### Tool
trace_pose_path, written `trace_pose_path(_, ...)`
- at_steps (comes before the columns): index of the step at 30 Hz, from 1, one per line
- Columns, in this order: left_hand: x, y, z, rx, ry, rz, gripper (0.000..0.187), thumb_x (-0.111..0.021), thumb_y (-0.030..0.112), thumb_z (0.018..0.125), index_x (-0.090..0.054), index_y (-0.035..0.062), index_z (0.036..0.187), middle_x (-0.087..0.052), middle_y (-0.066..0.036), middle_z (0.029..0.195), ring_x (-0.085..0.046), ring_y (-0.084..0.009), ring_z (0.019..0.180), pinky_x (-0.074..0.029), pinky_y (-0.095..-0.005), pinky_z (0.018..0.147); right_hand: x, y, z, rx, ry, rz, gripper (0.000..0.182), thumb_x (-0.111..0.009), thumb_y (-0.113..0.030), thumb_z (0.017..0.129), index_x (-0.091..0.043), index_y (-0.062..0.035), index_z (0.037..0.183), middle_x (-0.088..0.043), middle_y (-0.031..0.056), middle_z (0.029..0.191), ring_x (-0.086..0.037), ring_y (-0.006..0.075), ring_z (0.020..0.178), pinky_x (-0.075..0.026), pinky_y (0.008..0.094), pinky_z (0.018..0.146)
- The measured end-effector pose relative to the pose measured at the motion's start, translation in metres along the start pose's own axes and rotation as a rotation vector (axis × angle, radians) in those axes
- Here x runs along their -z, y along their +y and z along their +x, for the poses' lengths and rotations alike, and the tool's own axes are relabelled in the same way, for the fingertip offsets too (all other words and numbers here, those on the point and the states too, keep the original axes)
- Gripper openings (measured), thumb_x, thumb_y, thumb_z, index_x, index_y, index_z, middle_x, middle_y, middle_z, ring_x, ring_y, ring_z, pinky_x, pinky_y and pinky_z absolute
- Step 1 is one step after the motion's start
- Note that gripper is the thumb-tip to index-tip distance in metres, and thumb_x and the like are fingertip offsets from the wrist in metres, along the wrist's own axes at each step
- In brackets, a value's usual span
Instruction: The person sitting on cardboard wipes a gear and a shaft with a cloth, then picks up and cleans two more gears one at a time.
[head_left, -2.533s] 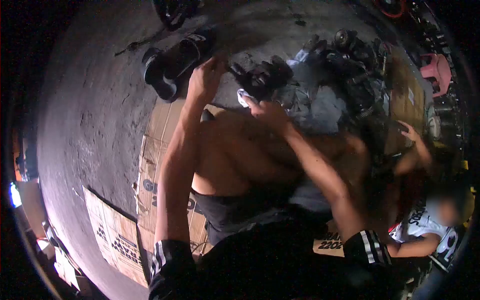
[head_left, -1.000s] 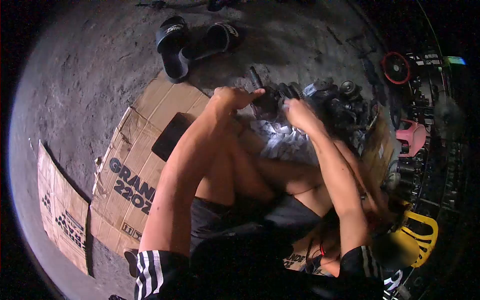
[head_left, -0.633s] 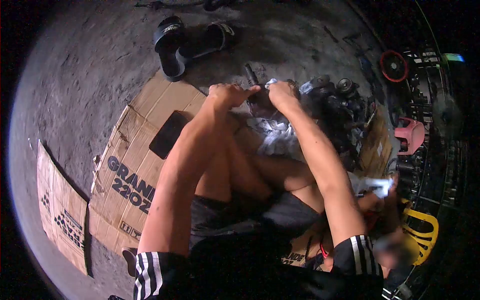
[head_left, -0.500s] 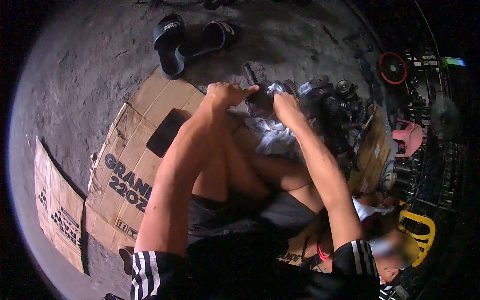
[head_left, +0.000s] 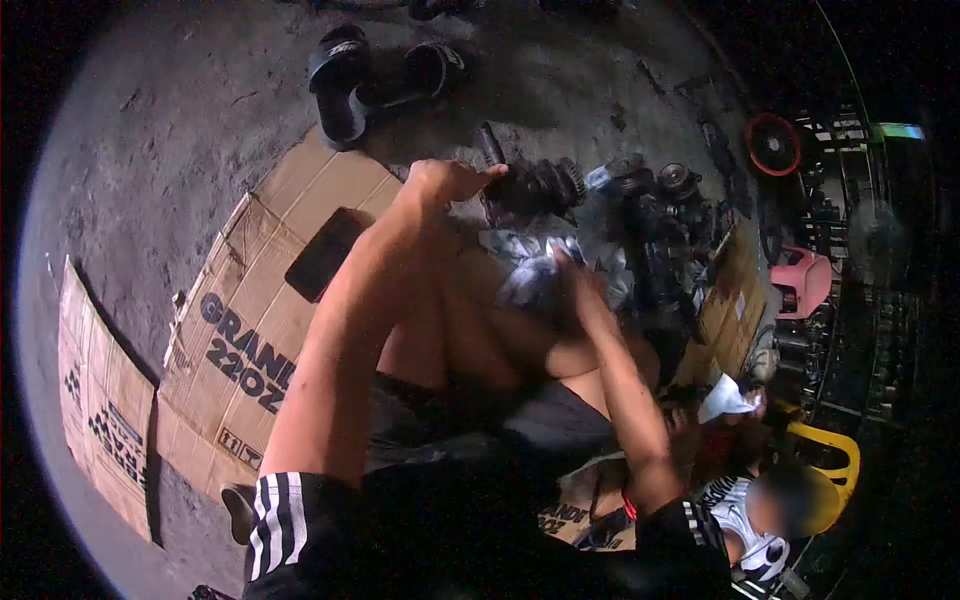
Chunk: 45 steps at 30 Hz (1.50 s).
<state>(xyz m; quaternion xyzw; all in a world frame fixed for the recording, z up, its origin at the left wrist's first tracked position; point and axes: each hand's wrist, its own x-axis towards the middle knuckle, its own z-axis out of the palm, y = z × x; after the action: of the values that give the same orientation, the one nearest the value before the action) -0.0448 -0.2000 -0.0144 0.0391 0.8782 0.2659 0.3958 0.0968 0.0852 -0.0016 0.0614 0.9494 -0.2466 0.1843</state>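
Note:
My left hand [head_left: 445, 182] is closed on a dark, greasy metal part [head_left: 497, 190], its thumb lying along the near side. A stubby shaft [head_left: 491, 143] sticks up from that part. Lower and to the right, my right hand [head_left: 583, 290] is blurred by motion; its fingers close on a crumpled white rag [head_left: 535, 265] spread by my legs. Just beyond the rag sits a toothed gear [head_left: 570, 183] among dark parts; whether it joins the part in my left hand cannot be made out.
Several dark machine parts [head_left: 678, 180] crowd the floor on the right. Flattened cardboard [head_left: 240, 290] lies left with a black phone-like object [head_left: 327, 250]. Black slides [head_left: 343, 90] sit ahead. A pink chair [head_left: 803, 283] and another person [head_left: 745, 510] are at the right.
My right hand has dropped from the metal part toward my lap, with the white rag. My left hand stays at the part. The view has shifted slightly.

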Motion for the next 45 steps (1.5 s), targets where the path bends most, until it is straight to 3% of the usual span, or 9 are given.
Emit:
trace_pose_path(3, 0.019, 0.012, -0.015, 0.077, -0.082, -0.086, 0.093, -0.024, 0.084, 0.085, -0.063, 0.0109, 0.128, -0.065, -0.007, 0.127, -0.064, -0.0274, 0.112, -0.047, -0.0391, 0.098, 0.045, -0.096, 0.016, 0.049, -0.075, -0.244, 0.045, -0.045, -0.016, 0.096, -0.048, -0.0137, 0.141, -0.064, 0.0272, 0.112, -0.06, 0.0459, 0.104, -0.044, 0.0544, 0.094)
trace_pose_path(5, 0.011, 0.012, -0.015, 0.068, 0.131, -0.004, 0.086, -0.029, 0.078, 0.088, -0.064, 0.0091, 0.126, -0.065, -0.01, 0.125, -0.065, -0.0302, 0.109, -0.048, -0.0405, 0.096, 0.048, -0.125, 0.042, 0.248, 0.108, -0.479, 0.04, -0.052, -0.014, 0.092, -0.055, -0.0102, 0.132, -0.068, 0.0272, 0.097, -0.065, 0.0429, 0.093, -0.049, 0.0534, 0.084)
trace_pose_path(9, -0.013, 0.021, -0.02, -0.046, 0.483, -0.02, 0.066, -0.04, 0.063, 0.093, -0.067, 0.0081, 0.118, -0.068, -0.015, 0.116, -0.065, -0.032, 0.111, -0.049, -0.0425, 0.096, 0.047, -0.121, 0.109, 0.356, -0.106, -1.002, 0.029, -0.049, -0.016, 0.09, -0.069, -0.004, 0.108, -0.07, 0.0207, 0.099, -0.068, 0.036, 0.097, -0.052, 0.048, 0.085)
trace_pose_path(19, -0.004, 0.029, -0.019, -0.054, 0.293, -0.15, 0.059, -0.042, 0.051, 0.096, -0.059, 0.0059, 0.129, -0.069, -0.015, 0.115, -0.066, -0.0297, 0.11, -0.05, -0.0418, 0.092, 0.016, -0.154, 0.182, 0.309, -0.348, -1.563, 0.026, -0.061, -0.02, 0.086, -0.076, -0.0135, 0.106, -0.072, 0.0077, 0.11, -0.07, 0.024, 0.101, -0.056, 0.0377, 0.071)
trace_pose_path(23, 0.0, 0.026, -0.018, -0.073, 0.313, -0.166, 0.055, -0.04, 0.05, 0.098, -0.059, 0.0059, 0.125, -0.068, -0.015, 0.118, -0.066, -0.0314, 0.108, -0.05, -0.0469, 0.091, -0.036, -0.099, 0.265, -0.105, -0.082, -1.311, 0.027, -0.062, -0.021, 0.085, -0.075, -0.0137, 0.108, -0.072, 0.0058, 0.111, -0.069, 0.0238, 0.102, -0.056, 0.0364, 0.073)
trace_pose_path(27, -0.011, 0.023, -0.008, -0.1, 0.308, -0.119, 0.054, -0.039, 0.051, 0.098, -0.06, 0.0086, 0.123, -0.069, -0.012, 0.117, -0.067, -0.0271, 0.106, -0.05, -0.0506, 0.079, 0.018, -0.141, 0.2, 0.464, -0.399, -1.726, 0.026, -0.057, -0.019, 0.087, -0.076, -0.0098, 0.102, -0.073, 0.0098, 0.106, -0.071, 0.0275, 0.095, -0.055, 0.0399, 0.071)
trace_pose_path(30, -0.012, 0.026, -0.009, -0.079, 0.312, -0.119, 0.052, -0.039, 0.051, 0.098, -0.06, 0.0098, 0.122, -0.07, -0.009, 0.114, -0.068, -0.0247, 0.102, -0.048, -0.0498, 0.069, 0.046, -0.134, 0.161, 0.614, -0.222, -1.32, 0.018, -0.058, -0.015, 0.081, -0.074, -0.0063, 0.083, -0.071, 0.018, 0.087, -0.071, 0.033, 0.084, -0.055, 0.0455, 0.071)
trace_pose_path(41, -0.002, 0.025, -0.017, -0.077, 0.257, -0.132, 0.048, -0.042, 0.046, 0.097, -0.061, 0.0115, 0.126, -0.07, -0.005, 0.113, -0.068, -0.0226, 0.103, -0.047, -0.0506, 0.065, 0.053, -0.123, 0.102, 0.49, -0.069, -1.15, 0.018, -0.056, -0.01, 0.084, -0.072, -0.0038, 0.09, -0.07, 0.0181, 0.08, -0.069, 0.036, 0.077, -0.054, 0.0477, 0.071)
trace_pose_path(45, -0.009, 0.03, -0.013, -0.064, 0.371, -0.267, 0.052, -0.046, 0.052, 0.093, -0.072, 0.009, 0.103, -0.071, -0.017, 0.104, -0.069, -0.0343, 0.099, -0.054, -0.0444, 0.086, 0.044, -0.116, 0.151, 0.613, -0.082, -1.271, 0.021, -0.054, -0.016, 0.086, -0.072, -0.0061, 0.088, -0.071, 0.0146, 0.082, -0.07, 0.0313, 0.081, -0.053, 0.0444, 0.069)
